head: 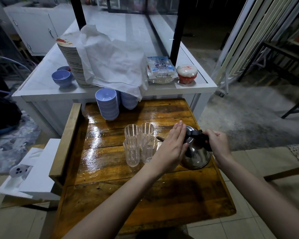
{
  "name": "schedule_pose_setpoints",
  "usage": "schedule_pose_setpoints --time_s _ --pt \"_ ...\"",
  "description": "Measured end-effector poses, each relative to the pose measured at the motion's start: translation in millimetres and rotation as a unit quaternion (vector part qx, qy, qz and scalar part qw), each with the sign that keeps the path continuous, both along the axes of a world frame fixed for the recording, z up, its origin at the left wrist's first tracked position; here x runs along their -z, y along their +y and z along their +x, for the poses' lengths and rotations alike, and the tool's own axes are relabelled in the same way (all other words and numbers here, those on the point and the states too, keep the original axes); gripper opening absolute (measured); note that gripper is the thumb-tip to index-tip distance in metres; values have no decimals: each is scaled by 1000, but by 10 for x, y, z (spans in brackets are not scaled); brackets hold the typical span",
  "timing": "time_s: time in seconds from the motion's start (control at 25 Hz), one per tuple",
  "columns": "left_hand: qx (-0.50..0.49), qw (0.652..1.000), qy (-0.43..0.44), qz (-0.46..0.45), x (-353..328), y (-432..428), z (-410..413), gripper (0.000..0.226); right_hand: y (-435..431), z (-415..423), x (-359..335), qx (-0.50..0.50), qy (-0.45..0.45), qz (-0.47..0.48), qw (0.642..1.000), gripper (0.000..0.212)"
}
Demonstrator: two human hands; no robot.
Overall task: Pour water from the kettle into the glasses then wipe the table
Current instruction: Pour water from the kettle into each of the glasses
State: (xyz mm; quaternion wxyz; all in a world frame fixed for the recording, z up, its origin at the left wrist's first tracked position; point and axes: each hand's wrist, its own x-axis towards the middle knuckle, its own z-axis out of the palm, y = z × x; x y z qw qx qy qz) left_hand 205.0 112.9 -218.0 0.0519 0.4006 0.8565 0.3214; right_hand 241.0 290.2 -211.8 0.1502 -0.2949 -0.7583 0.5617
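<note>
While the kettle [197, 152] is gripped at its handle [193, 133] by the right hand [217, 144], its side is touched by the flat left hand [173, 145]; the packet [160, 69] print is unreadable.

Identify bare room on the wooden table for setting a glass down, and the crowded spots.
Bare: the near half of the table, from the glasses to the front edge, and the strip between the glasses and the left side rail. Crowded: centre-right, where the glasses, kettle, left hand and right hand cluster; blue bowls stand at the far edge.
</note>
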Motion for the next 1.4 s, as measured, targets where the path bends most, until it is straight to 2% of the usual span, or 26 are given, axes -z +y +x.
schedule_pose_setpoints --time_s 0.2,0.36,0.68,0.96,1.4 --pt "-8 1000 28 7 -151 -73 -14 60 -98 -62 -141 3 30 -24 999 28" --pt "-36 998 35 25 -196 -205 -36 60 -198 -190 -249 -29 43 11 999 29" --pt "-92 994 -22 47 -126 -397 -54 62 -396 -405 -319 -102 28 82 991 44" --pt "-110 991 -43 61 -74 -422 -74 63 -422 -495 -377 -145 25 110 983 39" --pt "-121 989 -45 68 -34 -357 -86 62 -393 -522 -408 -153 6 135 979 37"
